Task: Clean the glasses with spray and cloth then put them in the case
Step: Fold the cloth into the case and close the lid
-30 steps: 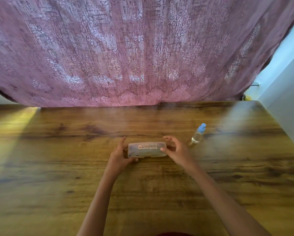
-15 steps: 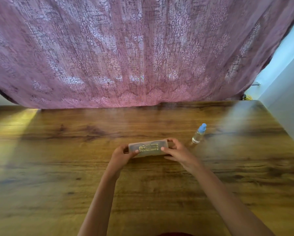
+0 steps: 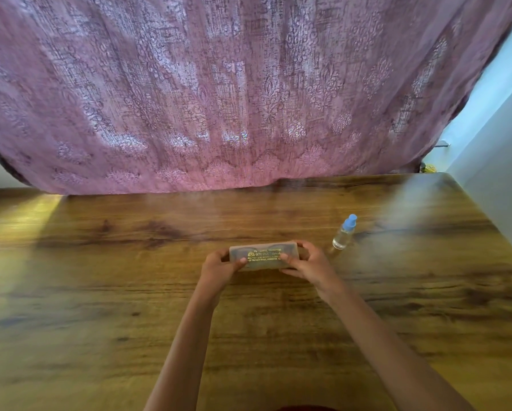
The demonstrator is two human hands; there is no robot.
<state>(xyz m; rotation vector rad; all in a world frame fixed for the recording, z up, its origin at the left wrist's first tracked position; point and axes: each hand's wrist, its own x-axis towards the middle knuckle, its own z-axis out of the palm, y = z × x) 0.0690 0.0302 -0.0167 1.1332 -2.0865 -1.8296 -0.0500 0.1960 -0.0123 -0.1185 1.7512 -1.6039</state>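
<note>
A translucent glasses case [image 3: 263,256] with gold print on its lid is held over the middle of the wooden table [image 3: 130,307]. My left hand [image 3: 219,269] grips its left end, thumb on the lid. My right hand [image 3: 306,265] grips its right end, thumb on the front and fingers behind. The case is closed, and a dark shape shows faintly through the lid. A small clear spray bottle [image 3: 344,232] with a blue cap stands upright just right of my right hand. No cloth is in view.
A mauve patterned curtain [image 3: 234,99] hangs along the table's far edge. A pale wall [image 3: 498,137] runs along the right side. Sunlight falls on the table's far left corner.
The case has tilted up off the table so its lid faces me more. Both hands have closed around its ends, and the thumbs have moved onto the lid.
</note>
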